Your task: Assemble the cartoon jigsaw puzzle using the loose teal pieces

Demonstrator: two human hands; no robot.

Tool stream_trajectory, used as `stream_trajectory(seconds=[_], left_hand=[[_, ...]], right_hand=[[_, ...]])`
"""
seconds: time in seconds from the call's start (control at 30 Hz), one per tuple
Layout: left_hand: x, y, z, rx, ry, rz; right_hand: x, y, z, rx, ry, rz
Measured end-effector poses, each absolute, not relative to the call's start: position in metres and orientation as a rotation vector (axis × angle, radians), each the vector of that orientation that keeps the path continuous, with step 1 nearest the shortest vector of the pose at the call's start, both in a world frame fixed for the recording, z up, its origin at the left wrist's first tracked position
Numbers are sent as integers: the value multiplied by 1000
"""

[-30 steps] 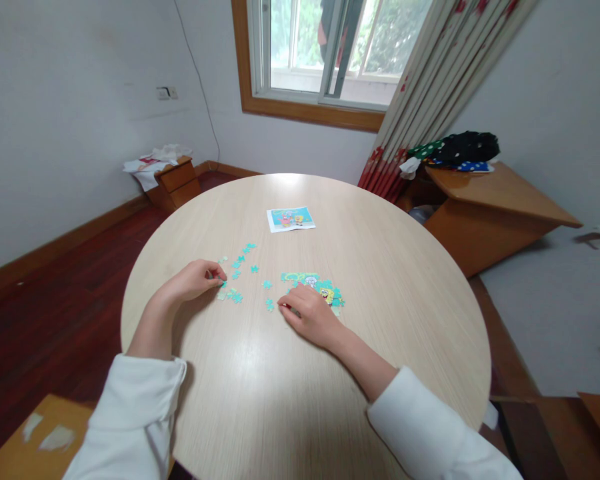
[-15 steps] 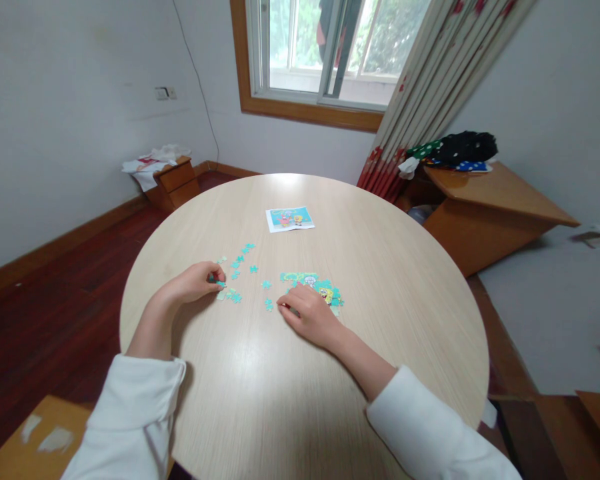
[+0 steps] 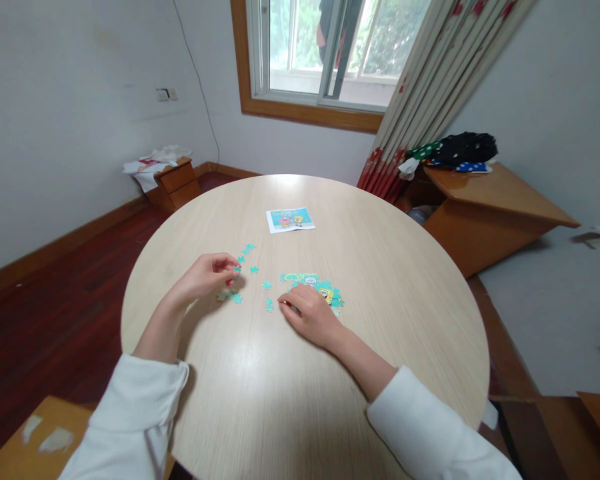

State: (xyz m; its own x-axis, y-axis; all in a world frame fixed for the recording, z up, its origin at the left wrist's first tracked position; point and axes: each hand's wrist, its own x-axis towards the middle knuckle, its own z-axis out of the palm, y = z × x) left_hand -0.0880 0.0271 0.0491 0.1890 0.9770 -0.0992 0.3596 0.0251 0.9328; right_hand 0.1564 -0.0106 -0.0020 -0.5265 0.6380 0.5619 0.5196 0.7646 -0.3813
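Note:
My left hand (image 3: 207,277) is over the loose pieces on the left, thumb and fingertips pinched on a small teal puzzle piece (image 3: 237,269). Several teal pieces (image 3: 236,298) lie just below that hand, and more loose ones (image 3: 249,247) are beyond its fingertips. My right hand (image 3: 310,313) rests at the near left side of a partly joined puzzle (image 3: 325,288) showing a yellow cartoon figure, covering part of it. Its fingers are curled, with thumb and forefinger tips together; whatever is between them cannot be made out. Single pieces (image 3: 267,285) lie between my hands.
A printed picture card (image 3: 291,219) lies farther back on the round wooden table (image 3: 380,247). Behind the table are a window and a curtain (image 3: 410,87). A wooden cabinet (image 3: 500,207) with clothes on top stands at right, a small drawer unit (image 3: 175,181) at left.
My left hand has moved right and slightly away from me, from the left edge of the loose pieces to a teal piece among them. My right hand has stayed in place.

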Motion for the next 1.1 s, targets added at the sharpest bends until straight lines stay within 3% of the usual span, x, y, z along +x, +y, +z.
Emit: stream_trajectory(seconds=[0.3, 0.67, 0.87, 1.1], left_hand=[[-40, 18, 39, 1189, 1103, 823], [-3, 4, 31, 1353, 1083, 894], [-1, 3, 30, 1432, 1191, 925], [9, -3, 20, 1583, 1199, 933]], right_hand=[[155, -12, 6, -1022, -1969, 500], [162, -10, 15, -1082, -1713, 810], [213, 2, 28, -1177, -1361, 1120], [261, 2, 28, -1373, -1398, 1302]])
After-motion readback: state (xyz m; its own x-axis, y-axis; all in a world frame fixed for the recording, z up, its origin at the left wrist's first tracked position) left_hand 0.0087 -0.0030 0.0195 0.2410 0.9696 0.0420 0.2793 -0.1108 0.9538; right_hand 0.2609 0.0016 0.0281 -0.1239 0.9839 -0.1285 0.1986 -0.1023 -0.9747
